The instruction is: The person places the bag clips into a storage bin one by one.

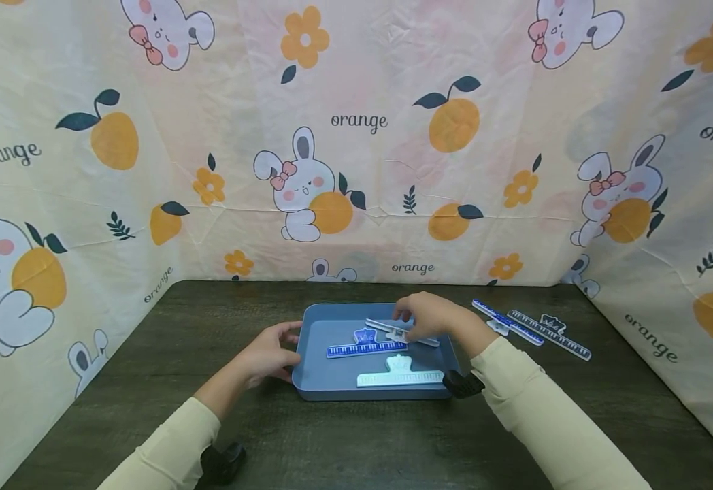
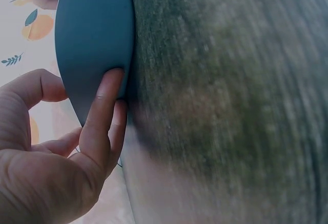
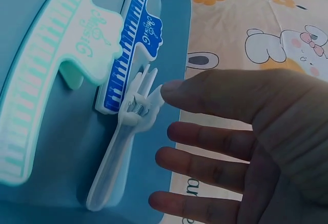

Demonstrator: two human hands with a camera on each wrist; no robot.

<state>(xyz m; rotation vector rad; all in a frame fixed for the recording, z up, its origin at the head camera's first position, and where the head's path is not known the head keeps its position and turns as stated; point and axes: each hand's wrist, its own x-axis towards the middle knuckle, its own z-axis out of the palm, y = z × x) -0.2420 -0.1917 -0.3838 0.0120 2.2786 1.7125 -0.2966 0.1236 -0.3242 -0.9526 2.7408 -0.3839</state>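
Note:
A blue tray lies on the table with three piano-key clips in it. My left hand holds the tray's left side, its fingertips against the outer wall and rim. Over the tray's back right, my right hand is at a white clip, which lies on its side with its spring showing. In the right wrist view the thumb tip is right at this clip's handle, while the other fingers extend apart from it. A dark blue clip lies beside it, and a mint green clip lies nearer the front.
Right of the tray, another blue clip and a black-and-white clip lie side by side on the dark wooden table. A patterned cloth with rabbits and oranges hangs behind the table and along both sides.

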